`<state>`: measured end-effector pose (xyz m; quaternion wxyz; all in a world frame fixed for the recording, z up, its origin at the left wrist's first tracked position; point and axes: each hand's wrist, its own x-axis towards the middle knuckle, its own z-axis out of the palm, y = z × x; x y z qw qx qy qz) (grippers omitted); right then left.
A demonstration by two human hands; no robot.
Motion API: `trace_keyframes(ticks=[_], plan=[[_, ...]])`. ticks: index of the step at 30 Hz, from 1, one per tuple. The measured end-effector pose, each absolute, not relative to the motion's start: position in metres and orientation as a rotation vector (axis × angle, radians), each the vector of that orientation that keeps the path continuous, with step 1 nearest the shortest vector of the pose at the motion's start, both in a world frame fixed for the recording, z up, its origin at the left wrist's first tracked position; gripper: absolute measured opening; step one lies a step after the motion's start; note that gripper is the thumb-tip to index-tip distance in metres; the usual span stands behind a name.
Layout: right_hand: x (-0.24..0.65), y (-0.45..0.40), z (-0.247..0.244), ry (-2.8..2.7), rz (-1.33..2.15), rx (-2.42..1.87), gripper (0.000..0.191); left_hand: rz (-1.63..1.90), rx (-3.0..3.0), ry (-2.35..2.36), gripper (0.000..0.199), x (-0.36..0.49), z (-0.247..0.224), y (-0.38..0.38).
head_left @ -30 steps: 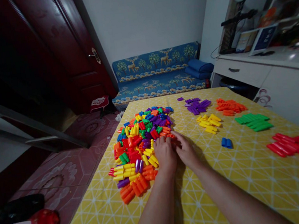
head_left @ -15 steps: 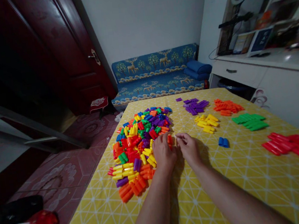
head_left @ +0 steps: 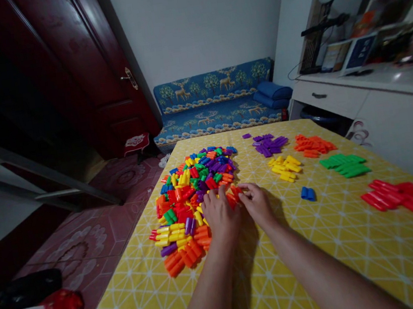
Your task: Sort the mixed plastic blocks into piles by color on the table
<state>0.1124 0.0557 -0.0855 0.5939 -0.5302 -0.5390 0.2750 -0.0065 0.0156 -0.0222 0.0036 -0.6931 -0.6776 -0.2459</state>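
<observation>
A mixed heap of bullet-shaped plastic building blocks (head_left: pixel 181 196) lies on the left of the table in red, yellow, green, blue, purple and orange. My left hand (head_left: pixel 220 216) rests on the heap's right edge, palm down with its fingers stretched over the blocks. Beside it, my right hand (head_left: pixel 257 202) pinches an orange-red block (head_left: pixel 236 191) between thumb and fingers. To the right are single-colour groups: purple blocks (head_left: pixel 270 145), yellow blocks (head_left: pixel 285 168), orange blocks (head_left: pixel 314 145), green blocks (head_left: pixel 346 164), red blocks (head_left: pixel 396 195) and a small blue piece (head_left: pixel 308 194).
A yellow patterned cloth (head_left: pixel 267 268) covers the table. Behind it stands a blue sofa (head_left: pixel 218 99). A white cabinet (head_left: pixel 395 119) flanks the right side, and a dark red door (head_left: pixel 80 64) is at the left. One purple block (head_left: pixel 246 136) lies near the far edge.
My left hand has moved slightly left over the heap, with its fingers spreading. My right hand has shifted left to the heap's edge and now grips an orange-red block.
</observation>
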Motion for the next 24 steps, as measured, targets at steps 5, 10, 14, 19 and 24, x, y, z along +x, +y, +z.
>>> trace_keyframes(ticks=[5,10,14,19,24], plan=[[0.112,0.053,-0.079,-1.216,0.684,-1.212,0.025,-0.621,-2.155,-2.153,0.048,-0.007,-0.024,0.014],[0.110,0.048,-0.073,-1.260,0.653,-1.223,0.024,-0.735,-2.197,-2.121,0.043,-0.009,-0.025,0.018],[0.110,0.047,-0.072,-1.272,0.649,-1.229,0.025,-1.073,-2.262,-2.107,0.038,-0.017,-0.028,0.027],[0.110,0.048,-0.074,-1.350,0.527,-1.218,0.033,-1.994,-2.202,-1.977,0.025,-0.020,-0.033,0.037],[0.106,0.044,-0.071,-1.565,0.404,-1.334,0.050,-2.881,-1.978,-2.193,0.031,-0.013,-0.036,0.040]])
